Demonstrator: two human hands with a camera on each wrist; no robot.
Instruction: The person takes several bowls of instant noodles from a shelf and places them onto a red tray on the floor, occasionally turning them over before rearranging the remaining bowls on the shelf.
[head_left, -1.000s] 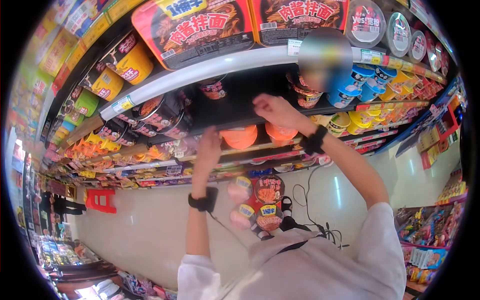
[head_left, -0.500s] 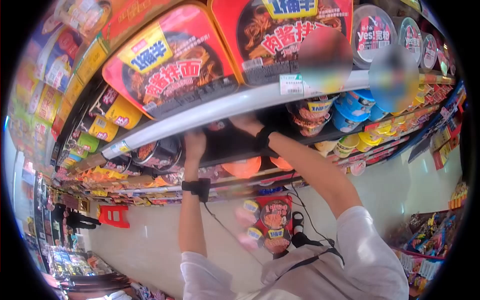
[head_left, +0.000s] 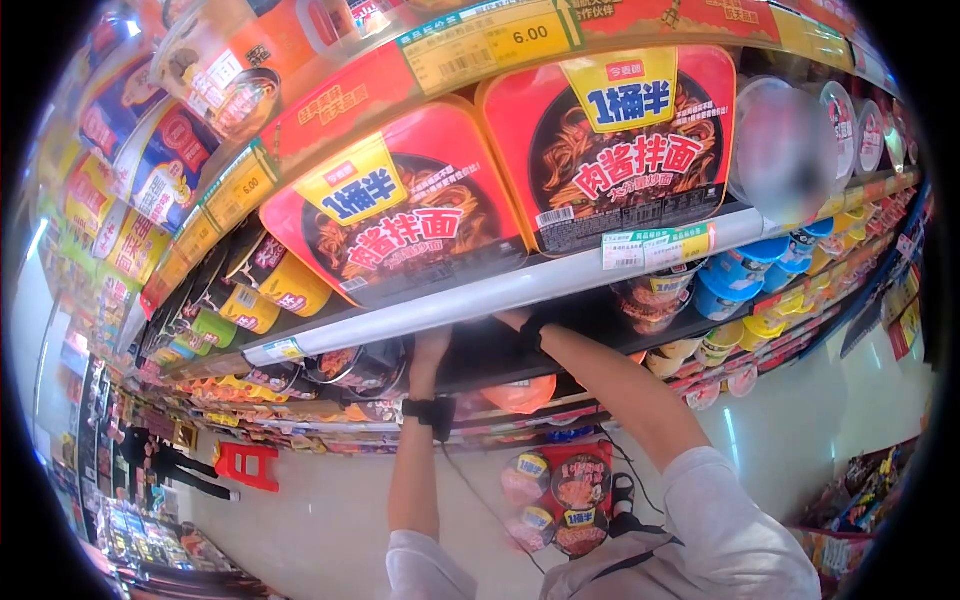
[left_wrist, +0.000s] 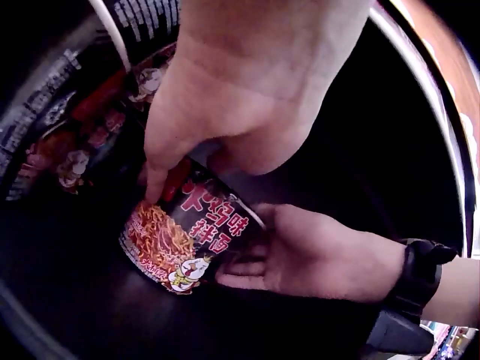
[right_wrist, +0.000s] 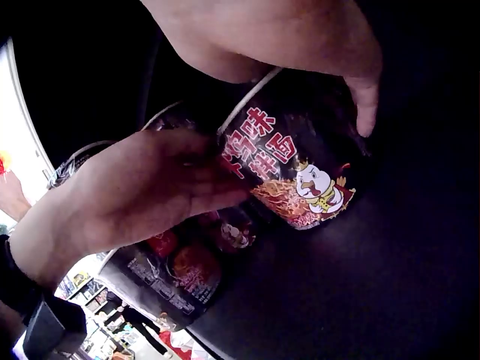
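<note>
Both hands hold a black instant noodle cup (left_wrist: 169,236) between them, under the upper shelf. It lies tilted close over the dark shelf, its printed noodles and cartoon chicken showing. My left hand (left_wrist: 232,97) reaches over one side, a finger pressed down along the wall. From the opposite side, my right hand (left_wrist: 322,251) lays its fingers against the cup, thumb by the rim. The right wrist view shows the right hand (right_wrist: 285,37) arching over the cup (right_wrist: 292,161), one fingertip at its far side. In the head view the shelf edge partly hides both hands.
More black noodle cups (right_wrist: 169,281) stand beside the held one. Large red noodle boxes (head_left: 620,150) sit on the shelf (head_left: 400,335) above. Blue cups (head_left: 740,280) are stacked at right, orange tubs (head_left: 520,395) below. Several noodle cups (head_left: 582,480) rest low by the feet.
Both hands have moved from in front of the lower shelf to deep under the upper one, and now hold the noodle cup. The head view has shifted, showing more of the upper shelves.
</note>
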